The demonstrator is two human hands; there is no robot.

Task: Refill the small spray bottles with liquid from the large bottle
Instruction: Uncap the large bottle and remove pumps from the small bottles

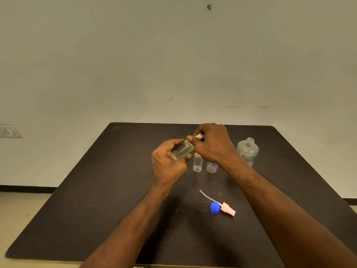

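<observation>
Left hand (170, 161) grips small bottle (182, 150); right hand (212, 144) pinches its spray cap (199, 135). Likely unscrewing; pouring from large bottle (247, 150) follows.

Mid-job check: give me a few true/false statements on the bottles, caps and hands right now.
1. The left hand holds a small bottle tilted above the table. True.
2. The large bottle is capped. False: its neck is open, and the blue cap lies on the table.
3. The right hand grips that small bottle's top. True.
4. The pink sprayer on the table is screwed onto a bottle. False: it lies loose beside the blue cap.
</observation>
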